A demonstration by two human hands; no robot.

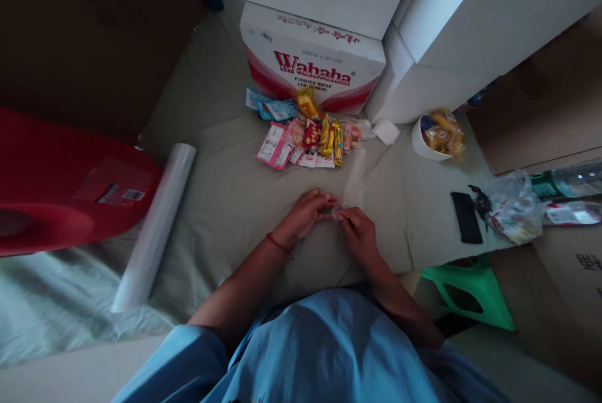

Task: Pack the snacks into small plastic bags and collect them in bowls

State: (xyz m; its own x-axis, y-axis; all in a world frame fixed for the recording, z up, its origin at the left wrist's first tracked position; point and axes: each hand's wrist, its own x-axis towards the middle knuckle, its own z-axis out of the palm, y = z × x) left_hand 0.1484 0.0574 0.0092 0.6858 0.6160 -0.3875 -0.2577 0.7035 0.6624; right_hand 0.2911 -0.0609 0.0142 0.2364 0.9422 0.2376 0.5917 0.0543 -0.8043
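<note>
My left hand (308,212), with a red string on its wrist, and my right hand (360,230) meet low in the middle of the view. Fingers of both are pinched on a piece of clear plastic film (355,180), whose long pale part runs from the fingers up towards the snacks. Whether it is a bag or a strip I cannot tell. Beyond the hands lies a row of packaged snacks: a pink packet (274,146), blue packets (277,109), a red packet (311,135) and gold-wrapped sticks (337,143).
Behind the snacks stands a Wahaha carton (315,64). A white bowl (426,145) of wrapped snacks is to the right, with a phone (466,217), a crumpled plastic bag (517,212) and a bottle (576,178) further over. A plastic film roll (157,221) and a red plastic object (79,183) lie left.
</note>
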